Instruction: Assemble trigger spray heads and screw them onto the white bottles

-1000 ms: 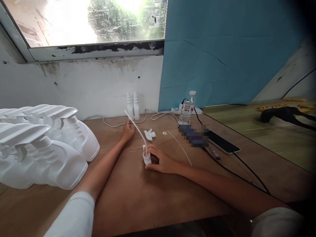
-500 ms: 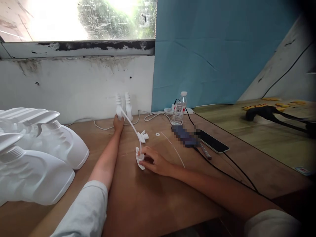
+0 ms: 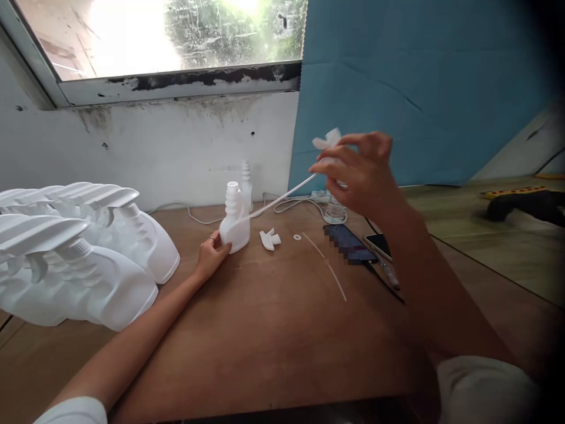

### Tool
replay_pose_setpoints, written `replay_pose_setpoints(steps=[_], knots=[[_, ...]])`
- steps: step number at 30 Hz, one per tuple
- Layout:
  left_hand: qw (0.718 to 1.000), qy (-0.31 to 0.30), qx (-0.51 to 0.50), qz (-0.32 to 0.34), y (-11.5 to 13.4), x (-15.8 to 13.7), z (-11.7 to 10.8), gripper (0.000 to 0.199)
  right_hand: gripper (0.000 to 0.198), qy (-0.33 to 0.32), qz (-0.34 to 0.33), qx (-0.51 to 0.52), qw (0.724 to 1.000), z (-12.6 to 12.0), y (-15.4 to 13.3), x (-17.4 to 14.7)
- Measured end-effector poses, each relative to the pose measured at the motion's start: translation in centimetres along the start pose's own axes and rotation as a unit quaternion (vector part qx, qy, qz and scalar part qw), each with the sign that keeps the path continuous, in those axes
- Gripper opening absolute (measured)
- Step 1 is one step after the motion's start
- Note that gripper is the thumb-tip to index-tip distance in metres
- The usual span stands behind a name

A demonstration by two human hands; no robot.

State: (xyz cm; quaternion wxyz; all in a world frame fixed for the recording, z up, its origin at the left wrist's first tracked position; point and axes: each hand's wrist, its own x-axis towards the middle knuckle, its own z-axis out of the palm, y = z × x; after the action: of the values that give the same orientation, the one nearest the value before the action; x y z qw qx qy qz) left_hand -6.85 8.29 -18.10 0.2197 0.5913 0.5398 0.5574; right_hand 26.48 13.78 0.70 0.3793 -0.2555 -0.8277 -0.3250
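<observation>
On a brown tabletop (image 3: 273,353), below a stained wall (image 3: 185,153), window (image 3: 229,35) and blue sheet (image 3: 388,88), an uncapped white spray bottle (image 3: 236,228) is grasped low between thumb and fingers of the left hand (image 3: 212,254). A trigger sprayer (image 3: 328,140), its dip tube (image 3: 286,195) slanting down toward the bottle, is clamped aloft in the fingers of the right hand (image 3: 359,175). Sprayer-topped bottles (image 3: 112,288) are grouped at left.

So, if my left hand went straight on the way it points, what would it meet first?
Most likely the white bottle that your left hand grips low down; depth beyond it is hard to judge.
</observation>
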Motion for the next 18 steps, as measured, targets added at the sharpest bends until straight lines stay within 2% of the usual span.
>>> replay_pose_setpoints(steps=[3, 6, 10, 13, 18], knots=[[0.996, -0.081, -0.015, 0.015, 1.0, -1.6, -0.6, 0.050, 0.032, 0.071, 0.016, -0.077, 0.994, -1.2, 1.4, 0.3], [0.990, -0.127, 0.021, 0.062, 1.8, -2.2, -0.8, 0.043, 0.034, 0.119, 0.012, -0.123, 0.985, -1.7, 2.2, 0.0], [0.983, -0.130, 0.072, 0.110, 2.3, -2.2, -0.9, 0.036, 0.040, 0.130, 0.047, -0.136, 0.981, -2.4, 3.0, -0.4], [0.982, -0.121, 0.089, 0.117, 2.2, -2.2, -0.9, 0.035, 0.042, 0.128, 0.057, -0.147, 0.979, -3.0, 3.0, -0.5], [0.981, -0.113, 0.098, 0.127, 2.0, -2.2, -0.9, 0.036, 0.035, 0.118, 0.053, -0.157, 0.979, -3.3, 2.8, -0.2]])
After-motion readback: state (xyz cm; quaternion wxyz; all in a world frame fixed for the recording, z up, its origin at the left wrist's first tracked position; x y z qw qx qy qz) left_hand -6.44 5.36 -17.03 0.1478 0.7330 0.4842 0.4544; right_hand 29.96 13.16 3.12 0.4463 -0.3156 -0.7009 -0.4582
